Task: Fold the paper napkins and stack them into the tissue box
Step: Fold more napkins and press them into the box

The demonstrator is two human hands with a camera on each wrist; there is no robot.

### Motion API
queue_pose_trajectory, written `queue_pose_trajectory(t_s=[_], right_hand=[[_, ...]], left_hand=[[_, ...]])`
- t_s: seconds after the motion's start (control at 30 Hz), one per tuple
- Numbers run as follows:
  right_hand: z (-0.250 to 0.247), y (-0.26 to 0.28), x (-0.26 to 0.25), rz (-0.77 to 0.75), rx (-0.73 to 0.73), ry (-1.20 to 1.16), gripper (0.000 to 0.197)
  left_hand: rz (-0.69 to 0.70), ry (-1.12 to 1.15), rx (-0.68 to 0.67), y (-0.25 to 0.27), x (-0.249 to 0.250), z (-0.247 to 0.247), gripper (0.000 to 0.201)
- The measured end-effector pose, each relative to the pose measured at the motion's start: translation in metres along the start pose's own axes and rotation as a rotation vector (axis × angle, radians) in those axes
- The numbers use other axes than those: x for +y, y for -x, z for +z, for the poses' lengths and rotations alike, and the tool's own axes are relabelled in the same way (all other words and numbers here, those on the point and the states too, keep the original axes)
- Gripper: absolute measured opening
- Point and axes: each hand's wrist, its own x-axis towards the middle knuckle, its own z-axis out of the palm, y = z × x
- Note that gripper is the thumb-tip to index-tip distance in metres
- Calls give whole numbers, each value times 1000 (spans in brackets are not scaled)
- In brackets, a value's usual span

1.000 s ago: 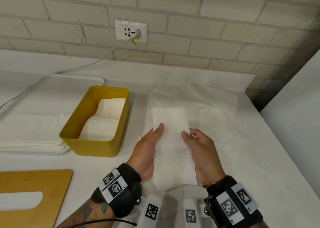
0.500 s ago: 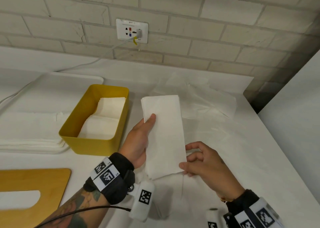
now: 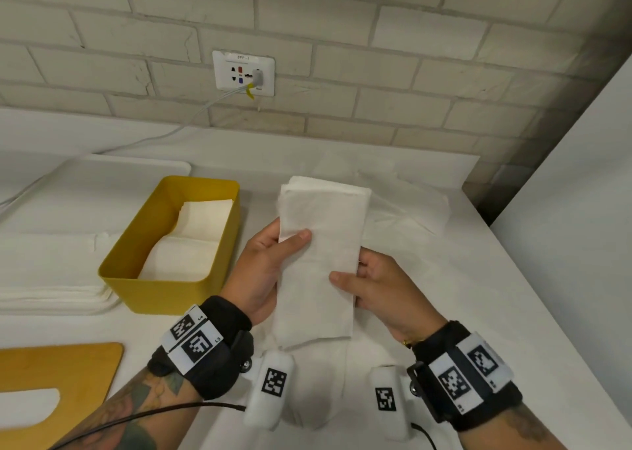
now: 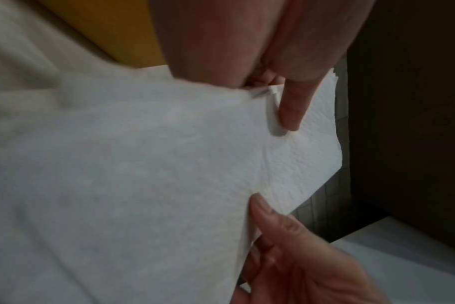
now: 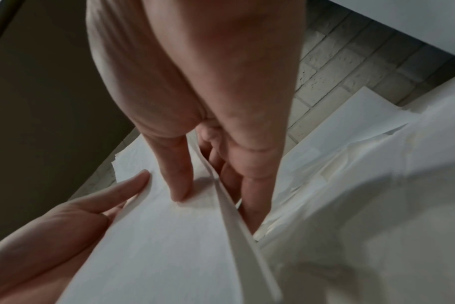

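A folded white napkin (image 3: 321,261) is held upright above the table, a long narrow strip. My left hand (image 3: 273,261) grips its left edge, thumb on the front face and fingers behind. My right hand (image 3: 362,278) pinches its right edge lower down, thumb in front. In the left wrist view the thumb presses the napkin (image 4: 169,164); in the right wrist view the napkin (image 5: 169,236) sits between thumb and fingers. The yellow tissue box (image 3: 143,289) stands to the left, open, with folded napkins (image 3: 191,241) inside.
Loose unfolded napkins (image 3: 403,210) lie spread on the white table behind my hands. A white tray (image 3: 68,189) with a napkin stack (image 3: 48,299) sits at far left. A wooden lid (image 3: 61,374) with a slot lies front left. A brick wall and a socket (image 3: 242,73) are behind.
The right hand moved up from the napkin's lower corner to grip its right edge. The napkin shifted slightly right and stays upright in the left hand.
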Motion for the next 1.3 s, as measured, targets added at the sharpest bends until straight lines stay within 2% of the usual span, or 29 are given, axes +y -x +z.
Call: queue_pose_trajectory(t_s=[0.13,0.3,0.37,0.5,0.6,0.7,0.9,1.03,1.2,1.3], right_hand=[[4,5,8,8,-39,19,31],[1,21,28,130,-181,35,31],[-7,25,26,134,-200,79,29],[-17,20,8,33,-108,0,49],[-8,13,-2,-48,20,-84,31],[0,8,-2,-101,138,-2,26],[16,7,-3,-130,184,33,35],[5,6,-8,-160,222,-10,35],[3,11,0,-115,136,66,35],[6,12,1,-137,169,54,33]], left_hand=[[43,20,38,0,4,0,29],[46,24,69,0,7,-1,27],[29,28,82,2,8,-1,25],[-40,21,94,3,1,7,28],[-47,-71,94,4,-5,17,34],[25,-244,143,4,-9,20,25],[107,-499,74,7,-12,28,32],[153,-415,117,3,-5,27,35],[206,-368,148,-5,6,27,17],[221,-349,147,-4,6,31,27]])
